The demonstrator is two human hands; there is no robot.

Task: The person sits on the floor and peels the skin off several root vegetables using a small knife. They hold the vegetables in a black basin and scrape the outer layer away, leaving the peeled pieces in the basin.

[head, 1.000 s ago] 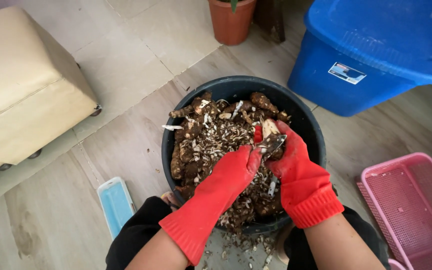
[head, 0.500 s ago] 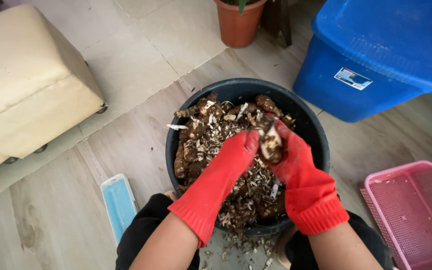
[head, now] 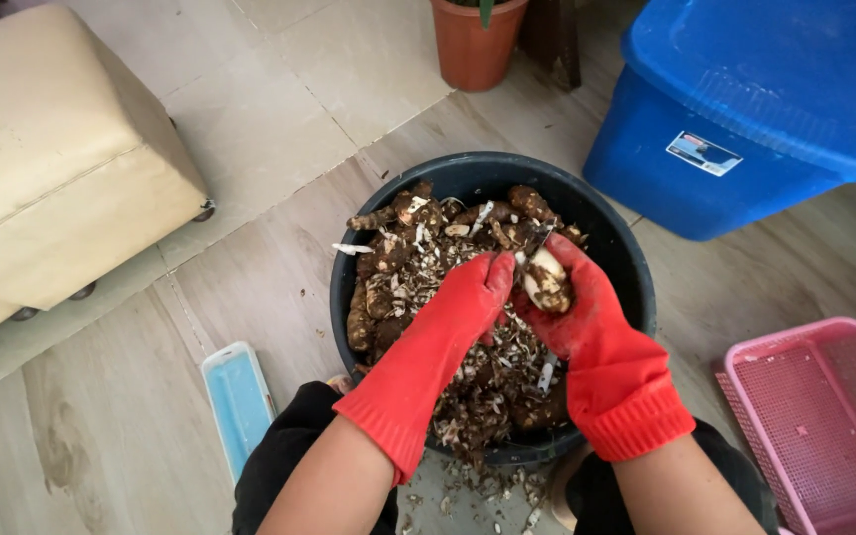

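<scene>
Wood-look floor at frame centre: a black tub (head: pixel 614 260) catches peelings while the right hand (head: pixel 579 315) clasps a half-peeled root (head: pixel 548 280), the left hand (head: pixel 468 302) closed around a knife (head: pixel 530 246).

Floor (head: pixel 151 416): wood-look planks, pale tiles beyond. On it: black tub (head: pixel 606 248), blue bin (head: pixel 745 129), pink basket (head: pixel 824 426), beige stool (head: pixel 52 168), clay pot (head: pixel 473 45), blue case (head: pixel 238 401).

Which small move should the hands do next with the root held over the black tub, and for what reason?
Probably turn the root slightly in the right hand so its brown, unpeeled patches face the left hand. It is partly pale already, skin remains, and it sits above the black tub where peelings lie.
</scene>
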